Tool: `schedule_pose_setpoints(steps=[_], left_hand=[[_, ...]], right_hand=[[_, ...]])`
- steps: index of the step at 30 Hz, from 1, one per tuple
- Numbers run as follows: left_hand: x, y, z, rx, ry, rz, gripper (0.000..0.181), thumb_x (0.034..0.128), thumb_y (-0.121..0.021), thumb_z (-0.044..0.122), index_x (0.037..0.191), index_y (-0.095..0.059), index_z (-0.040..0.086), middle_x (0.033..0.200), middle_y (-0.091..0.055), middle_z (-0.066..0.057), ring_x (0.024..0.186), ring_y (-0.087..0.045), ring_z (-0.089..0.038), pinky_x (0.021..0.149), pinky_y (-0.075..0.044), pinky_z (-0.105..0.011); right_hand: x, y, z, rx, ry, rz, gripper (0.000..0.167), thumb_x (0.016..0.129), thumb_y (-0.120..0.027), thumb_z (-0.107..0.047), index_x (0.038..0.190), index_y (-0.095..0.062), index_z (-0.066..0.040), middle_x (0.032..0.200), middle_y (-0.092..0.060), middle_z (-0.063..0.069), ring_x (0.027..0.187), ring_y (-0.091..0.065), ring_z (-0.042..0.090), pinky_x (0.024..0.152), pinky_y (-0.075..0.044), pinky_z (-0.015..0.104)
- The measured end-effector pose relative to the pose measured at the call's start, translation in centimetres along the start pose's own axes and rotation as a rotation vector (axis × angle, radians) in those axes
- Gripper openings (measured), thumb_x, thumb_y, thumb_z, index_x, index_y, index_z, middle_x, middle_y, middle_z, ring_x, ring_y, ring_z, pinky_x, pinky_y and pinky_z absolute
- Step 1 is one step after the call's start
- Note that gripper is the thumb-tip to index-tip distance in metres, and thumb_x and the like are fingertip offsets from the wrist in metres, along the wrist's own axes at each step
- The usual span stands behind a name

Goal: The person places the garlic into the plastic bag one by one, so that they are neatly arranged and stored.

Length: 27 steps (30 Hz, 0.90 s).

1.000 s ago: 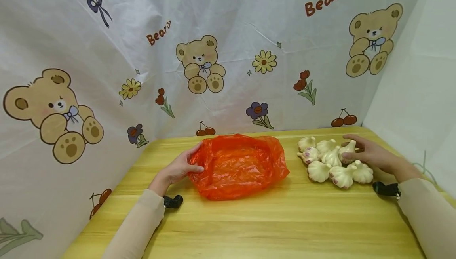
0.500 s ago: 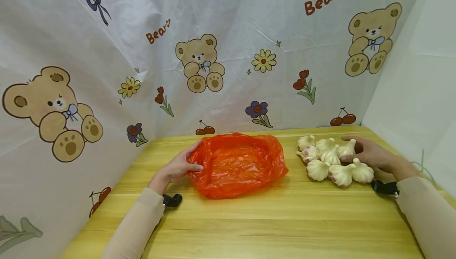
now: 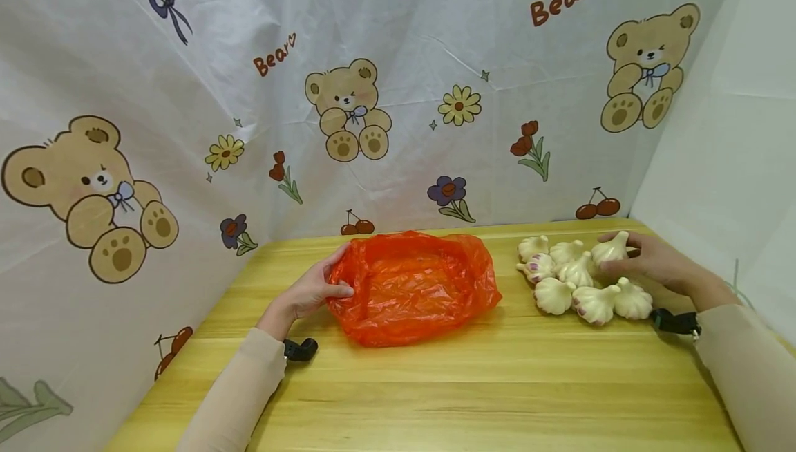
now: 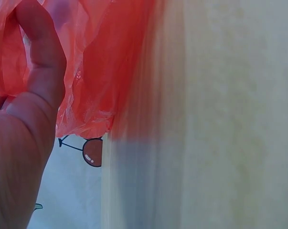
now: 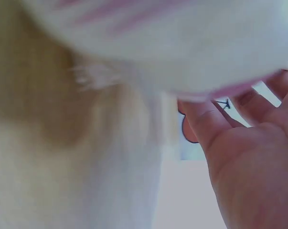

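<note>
Orange-red plastic, thin and crinkled, forms a bag [image 3: 413,293] that lies near the middle of the desk [image 3: 435,397], its wide mouth spread and facing the person. The left hand [image 3: 314,291] grips the bag's left edge, thumb laid over the film and the other fingers partly hidden behind it; the left wrist view shows the thumb bent against the translucent sheet. To the right of the bag, and apart from it, sits a close group of pale garlic bulbs [image 3: 575,272], a few tinged purple. The right hand [image 3: 668,265] pinches one garlic bulb [image 3: 611,250] at the group's far right, thumb in front and fingers behind, the neck tipped up; whether its base touches the desk cannot be told. In the right wrist view, a blurred bulb with pink-purple streaks fills the top. Both arms wear beige sleeves [image 3: 242,383], and a small black device [image 3: 301,350] shows beside each wrist. Behind the yellowish, wood-grained desk hangs a white cloth [image 3: 404,23] printed with bears, flowers, bows and cherries; a plain white wall [image 3: 709,134] stands at the right.
</note>
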State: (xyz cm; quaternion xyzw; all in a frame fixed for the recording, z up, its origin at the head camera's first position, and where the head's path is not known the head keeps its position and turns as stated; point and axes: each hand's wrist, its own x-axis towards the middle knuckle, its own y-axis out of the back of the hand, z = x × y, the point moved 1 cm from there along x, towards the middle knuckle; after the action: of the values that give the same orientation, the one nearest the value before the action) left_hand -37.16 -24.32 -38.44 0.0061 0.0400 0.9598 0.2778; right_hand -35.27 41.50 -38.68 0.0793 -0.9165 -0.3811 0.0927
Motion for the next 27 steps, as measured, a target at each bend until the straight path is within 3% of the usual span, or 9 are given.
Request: schedule_pose_setpoints(steps=[2,5,9,11,14,21,27], left_hand=[[0.0,0.1,0.1,-0.001,-0.003,0.0,0.105,0.0901,-0.072,-0.007,0.167,-0.012,0.034,0.17,-0.02,-0.013,0.092,-0.065,-0.017,0.093,-0.062,-0.036],[0.0,0.1,0.1,0.0,-0.004,-0.001,0.105,0.09,-0.073,-0.006,0.167,-0.012,0.034,0.171,-0.019,-0.011,0.114,-0.064,-0.022,0.095,-0.061,-0.04],[-0.1,0.1,0.2,0.001,-0.005,-0.003,0.106,0.0892,-0.074,-0.006,0.166,-0.013,0.035,0.172,-0.018,-0.009,0.142,-0.046,-0.037,0.097,-0.059,-0.043],[-0.1,0.0,0.1,0.003,-0.002,-0.006,0.107,0.0892,-0.074,-0.006,0.166,-0.012,0.035,0.172,-0.018,-0.009,0.147,-0.039,-0.041,0.097,-0.059,-0.043],[0.0,-0.1,0.1,0.002,0.009,0.0,0.108,0.0883,-0.074,-0.006,0.166,-0.013,0.036,0.171,-0.019,-0.01,0.146,-0.039,-0.042,0.097,-0.06,-0.043],[0.1,-0.3,0.0,0.004,0.024,0.011,0.109,0.0872,-0.075,-0.007,0.165,-0.016,0.038,0.17,-0.021,-0.009,0.139,-0.045,-0.036,0.095,-0.061,-0.041],[0.2,-0.3,0.0,0.024,0.018,0.017,0.109,0.0868,-0.076,-0.007,0.165,-0.016,0.038,0.171,-0.019,-0.006,0.139,-0.044,-0.035,0.094,-0.062,-0.039]], right_hand=[[-0.1,0.3,-0.5,-0.029,0.005,0.009,0.062,0.097,-0.073,-0.033,0.145,-0.048,-0.005,0.139,-0.055,0.022,0.113,-0.063,0.024,0.08,-0.054,0.02],[-0.3,0.9,-1.3,-0.044,0.011,0.019,0.062,0.097,-0.073,-0.035,0.145,-0.047,-0.007,0.143,-0.052,0.024,0.123,-0.057,0.043,0.08,-0.053,0.018],[-0.3,1.4,-2.4,-0.023,0.015,0.018,0.061,0.098,-0.071,-0.035,0.147,-0.045,-0.009,0.14,-0.054,0.021,0.13,-0.05,0.055,0.081,-0.052,0.017],[-0.2,1.6,-3.0,-0.02,0.022,0.016,0.06,0.099,-0.07,-0.035,0.148,-0.046,-0.01,0.14,-0.054,0.019,0.132,-0.05,0.056,0.081,-0.051,0.016],[0.0,1.7,-3.9,-0.03,0.038,0.016,0.059,0.099,-0.07,-0.035,0.148,-0.047,-0.01,0.14,-0.053,0.015,0.131,-0.052,0.049,0.081,-0.051,0.015],[1.1,1.3,-6.3,-0.028,0.063,0.009,0.06,0.098,-0.071,-0.035,0.147,-0.048,-0.011,0.138,-0.054,0.007,0.113,-0.055,0.0,0.083,-0.053,0.017],[2.1,0.8,-7.8,-0.019,0.091,0.024,0.058,0.098,-0.072,-0.031,0.146,-0.048,-0.009,0.131,-0.058,0.011,0.103,-0.057,-0.009,0.082,-0.054,0.016]])
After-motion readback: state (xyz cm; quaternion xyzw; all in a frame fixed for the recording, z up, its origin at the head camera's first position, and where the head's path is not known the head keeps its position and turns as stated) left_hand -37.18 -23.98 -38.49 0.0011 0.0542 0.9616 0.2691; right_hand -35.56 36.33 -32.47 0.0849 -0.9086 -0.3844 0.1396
